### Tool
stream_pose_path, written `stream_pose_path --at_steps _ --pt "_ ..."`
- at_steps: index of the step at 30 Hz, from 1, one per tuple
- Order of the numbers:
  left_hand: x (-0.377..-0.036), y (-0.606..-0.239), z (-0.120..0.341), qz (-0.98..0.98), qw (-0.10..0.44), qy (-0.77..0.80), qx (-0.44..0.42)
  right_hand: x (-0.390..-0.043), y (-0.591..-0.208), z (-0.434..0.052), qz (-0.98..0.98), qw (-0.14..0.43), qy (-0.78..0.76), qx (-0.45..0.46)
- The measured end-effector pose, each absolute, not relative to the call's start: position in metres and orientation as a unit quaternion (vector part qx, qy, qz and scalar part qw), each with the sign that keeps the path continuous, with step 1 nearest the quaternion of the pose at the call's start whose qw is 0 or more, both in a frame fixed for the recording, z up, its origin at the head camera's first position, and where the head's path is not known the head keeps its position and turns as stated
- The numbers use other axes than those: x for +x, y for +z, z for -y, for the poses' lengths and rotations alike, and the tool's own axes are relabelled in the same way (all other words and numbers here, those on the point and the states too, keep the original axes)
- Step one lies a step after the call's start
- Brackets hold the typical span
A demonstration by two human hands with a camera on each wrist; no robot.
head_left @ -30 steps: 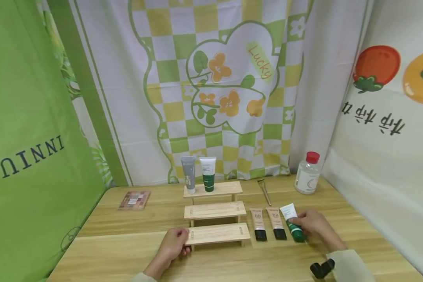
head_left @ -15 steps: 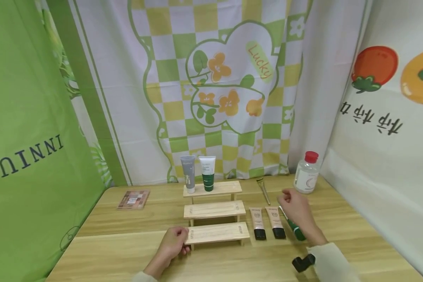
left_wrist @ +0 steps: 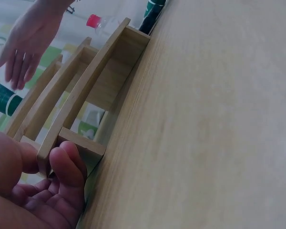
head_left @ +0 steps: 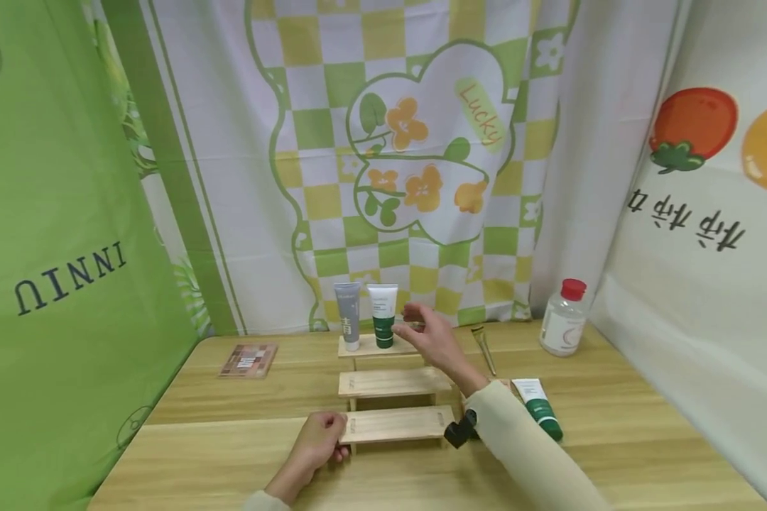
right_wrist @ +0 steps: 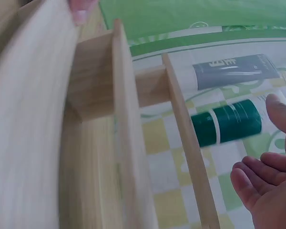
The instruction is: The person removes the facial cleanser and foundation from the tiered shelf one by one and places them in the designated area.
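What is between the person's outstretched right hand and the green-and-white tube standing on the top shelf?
Nothing: in the head view, right hand hovers just beside green-and-white tube, a bare gap.

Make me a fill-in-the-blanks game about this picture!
1. The left hand grips the ____ step of the wooden rack.
2. The bottle has a ____ cap.
3. ____ tubes stand on the rack's top step.
4. The right hand reaches beside the white and ____ tube.

Missing words: bottom; red; two; green
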State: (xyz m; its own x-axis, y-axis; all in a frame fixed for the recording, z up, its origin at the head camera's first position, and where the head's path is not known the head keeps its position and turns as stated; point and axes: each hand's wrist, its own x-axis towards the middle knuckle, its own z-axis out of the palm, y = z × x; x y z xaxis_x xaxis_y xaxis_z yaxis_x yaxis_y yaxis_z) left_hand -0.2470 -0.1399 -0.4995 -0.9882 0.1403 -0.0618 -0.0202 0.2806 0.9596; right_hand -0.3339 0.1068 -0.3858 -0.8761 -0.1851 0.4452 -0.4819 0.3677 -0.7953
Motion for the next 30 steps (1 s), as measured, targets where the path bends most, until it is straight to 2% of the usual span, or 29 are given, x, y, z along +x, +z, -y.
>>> stream_pose_path --at_steps 7,15,23,30 --pt "-0.248 -0.499 0.141 -0.796 0.064 0.6 0.038 -0.346 -0.386 -0.076 0.808 0.14 0.539 0.195" --pt "-0.246 -0.5 0.141 -0.8 0.062 0.596 0.036 -0.336 -0.39 -0.08 0.81 0.175 0.533 0.171" --pt "-0.247 -0.502 0.142 -0.8 0.063 0.596 0.04 -0.311 -0.377 -0.129 0.8 0.188 0.542 0.179" --pt "-0.247 -0.5 0.14 -0.798 0.07 0.598 0.04 -0.289 -0.38 -0.202 0.835 0.196 0.494 0.142"
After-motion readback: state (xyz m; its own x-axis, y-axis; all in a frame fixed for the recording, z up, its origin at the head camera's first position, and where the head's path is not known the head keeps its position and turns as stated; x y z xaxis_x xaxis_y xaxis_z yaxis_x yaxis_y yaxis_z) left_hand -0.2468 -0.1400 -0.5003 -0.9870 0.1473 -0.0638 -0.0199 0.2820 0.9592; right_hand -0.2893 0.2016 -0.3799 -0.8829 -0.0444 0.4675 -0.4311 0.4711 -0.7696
